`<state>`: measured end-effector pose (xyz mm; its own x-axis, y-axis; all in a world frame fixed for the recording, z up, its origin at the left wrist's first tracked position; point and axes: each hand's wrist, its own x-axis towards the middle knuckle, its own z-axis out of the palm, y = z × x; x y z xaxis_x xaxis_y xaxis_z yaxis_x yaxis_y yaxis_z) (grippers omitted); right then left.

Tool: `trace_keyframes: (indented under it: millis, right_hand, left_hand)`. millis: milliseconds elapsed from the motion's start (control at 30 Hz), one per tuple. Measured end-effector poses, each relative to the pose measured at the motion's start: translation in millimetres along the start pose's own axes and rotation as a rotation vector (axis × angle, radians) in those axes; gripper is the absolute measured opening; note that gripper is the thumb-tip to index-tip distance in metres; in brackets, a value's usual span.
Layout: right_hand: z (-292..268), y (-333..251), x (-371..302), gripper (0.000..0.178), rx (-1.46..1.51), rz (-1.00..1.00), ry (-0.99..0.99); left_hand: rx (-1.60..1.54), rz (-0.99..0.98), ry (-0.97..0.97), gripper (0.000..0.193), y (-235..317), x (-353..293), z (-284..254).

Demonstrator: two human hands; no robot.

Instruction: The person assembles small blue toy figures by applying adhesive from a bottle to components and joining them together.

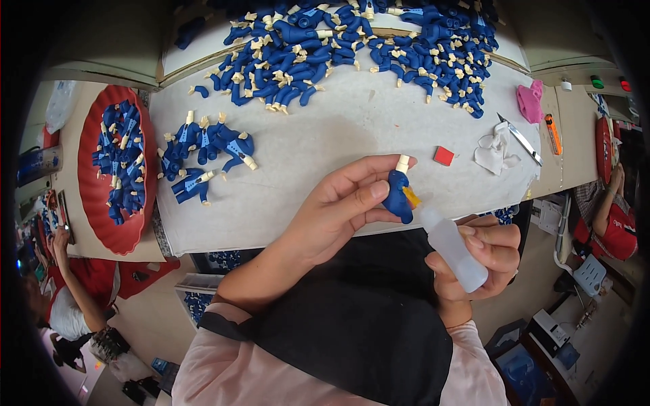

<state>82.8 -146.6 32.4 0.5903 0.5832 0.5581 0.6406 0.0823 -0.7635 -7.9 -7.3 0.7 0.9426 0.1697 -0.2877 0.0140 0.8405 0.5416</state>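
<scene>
Between the thumb and fingers of my left hand (pixel 335 196) is a small blue doll torso (pixel 395 196), its cream neck peg pointing up and away from me. My right hand (pixel 495 245) is wrapped round a translucent white squeeze bottle (pixel 457 252). The bottle slants so that its top end is close to the torso's right side. A small yellow-orange patch (pixel 411 197) shows there; I cannot tell whether it is on the torso or is the bottle's tip. Left of my hands, several joined blue figures (pixel 203 145) with cream hands and necks lie on the white-covered table (pixel 284 183).
Blue arm pieces (pixel 298 64) are heaped at the table's back. A red scalloped tray (pixel 139 233) of figures stands left. To the right are a red square block (pixel 443 155), crumpled tissue (pixel 496 150), a craft knife (pixel 521 141), an orange cutter (pixel 553 134) and pink cloth (pixel 530 101). People sit on both sides.
</scene>
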Motion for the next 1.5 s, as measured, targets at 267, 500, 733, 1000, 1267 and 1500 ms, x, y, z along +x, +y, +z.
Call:
trace_keyframes:
  millis: [267, 500, 733, 1000, 1267, 1500]
  right_hand:
    - [-11, 14, 16, 0.04, 0.196, 0.09, 0.165]
    - [1, 77, 63, 0.029, 0.076, 0.366, -0.135]
    - [27, 86, 96, 0.025, -0.608, 0.071, -0.308]
    - [19, 86, 83, 0.019, -0.431, 0.076, -0.251]
    - [29, 74, 85, 0.017, -0.487, 0.103, -0.339]
    - [27, 62, 78, 0.016, -0.383, 0.276, -0.31]
  left_hand:
    - [-0.026, 0.175, 0.059, 0.04, 14, -2, -13]
    - [-0.063, 0.253, 0.075, 0.041, 20, -7, -19]
    - [-0.134, 0.217, 0.034, 0.037, 20, -8, -18]
    - [-0.133, 0.186, 0.061, 0.04, 19, -7, -20]
    - [-0.136, 0.169, 0.066, 0.037, 14, -8, -22]
    - [-0.126, 0.174, 0.061, 0.037, 14, -8, -20]
